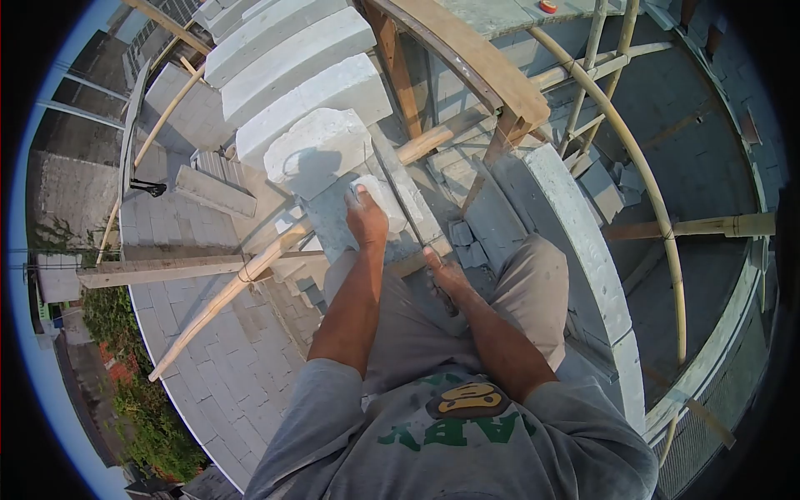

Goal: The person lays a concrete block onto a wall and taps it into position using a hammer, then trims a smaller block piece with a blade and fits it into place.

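My left hand (367,218) presses on a small pale block (385,200), its fingers curled over the near side. My right hand (447,277) is closed around the dark handle of a long-bladed tool (398,190). Its thin blade runs up and away along the right side of the small block. The blade is seen nearly edge-on, so whether it has teeth cannot be made out. Underneath lies a grey slab surface (329,212). A larger rough-ended white block (321,150) stands just beyond my left hand, with a shadow across it.
Several long white blocks (300,75) stand in a row ahead. A wooden beam frame (467,50) rises at the upper right. Bamboo poles (642,167) cross on the right, and another pole (217,304) slants down left. A block wall (592,250) curves beside my right leg. Broken pieces lie below.
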A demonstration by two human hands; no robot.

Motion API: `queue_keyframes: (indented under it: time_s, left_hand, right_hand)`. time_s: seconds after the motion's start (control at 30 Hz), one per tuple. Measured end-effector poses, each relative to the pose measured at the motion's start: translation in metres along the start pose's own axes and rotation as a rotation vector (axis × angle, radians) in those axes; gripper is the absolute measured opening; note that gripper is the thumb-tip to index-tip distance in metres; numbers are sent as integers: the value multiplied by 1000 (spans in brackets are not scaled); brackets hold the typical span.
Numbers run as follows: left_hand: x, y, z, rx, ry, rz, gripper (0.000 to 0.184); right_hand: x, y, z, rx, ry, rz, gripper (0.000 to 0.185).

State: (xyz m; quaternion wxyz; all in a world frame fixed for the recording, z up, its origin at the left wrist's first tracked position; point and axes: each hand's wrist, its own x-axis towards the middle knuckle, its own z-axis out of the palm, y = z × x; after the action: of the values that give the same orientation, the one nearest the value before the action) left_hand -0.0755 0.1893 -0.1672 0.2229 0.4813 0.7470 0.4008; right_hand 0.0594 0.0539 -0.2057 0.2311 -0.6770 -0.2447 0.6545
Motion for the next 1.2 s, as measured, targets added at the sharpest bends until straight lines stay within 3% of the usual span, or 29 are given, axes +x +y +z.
queue_keyframes:
  time_s: [0.1,0.3,0.4,0.5,0.6,0.7,0.9,0.93,1.03,1.13,1.2]
  left_hand:
    - [0,-4,0,18,-8,-11,42]
    - [-4,2,-3,-14,-10,-11,43]
    - [0,0,0,-29,-17,-35,44]
    - [-1,2,-2,-30,-4,-52,44]
    - [-7,2,-2,-71,6,-47,44]
    - [-5,-7,-1,-50,28,-3,44]
    - [-2,-7,3,-36,24,-21,43]
    - [-2,-2,2,-36,27,-12,43]
    - [-3,8,-5,-39,-30,-58,45]
    - [-5,5,-3,-31,-22,-49,46]
    - [6,11,0,-49,-8,-27,48]
  right_hand:
    - [12,9,6,-237,161,-45,80]
    - [-39,-54,1,43,255,-731,53]
    - [-61,-82,-4,217,137,-823,48]
    - [-7,-24,16,-133,391,-877,65]
    - [14,1,17,-395,262,-219,66]
    - [-2,-13,7,-368,204,-206,61]
    - [-66,-83,-1,181,109,-800,61]
    - [-73,-89,-3,197,111,-845,53]
    - [-22,-30,16,53,254,-889,56]
    - [17,21,23,-297,230,-199,69]
    - [29,15,16,-267,240,-205,71]
